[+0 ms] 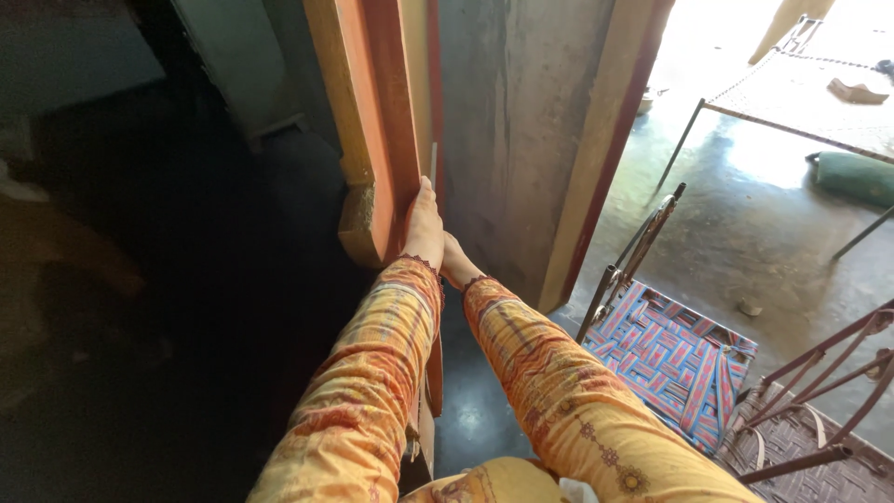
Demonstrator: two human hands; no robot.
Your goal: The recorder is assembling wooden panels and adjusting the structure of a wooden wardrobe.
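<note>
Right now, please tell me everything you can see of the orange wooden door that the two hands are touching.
The orange painted wooden door stands upright and edge-on, beside a grey concrete wall. Its edge looks thick, with a paler, worn block low on its near side. The paint is dull and scuffed. The left hand lies flat against its edge; the right hand reaches just behind, mostly hidden. The door's far face is in shadow.

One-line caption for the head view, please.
Both hands, left hand and right hand, press on the edge of an orange wooden door beside a woven chair.

Harsh overexposed daylight at upper right, deep shadow left, sharp focus
</note>
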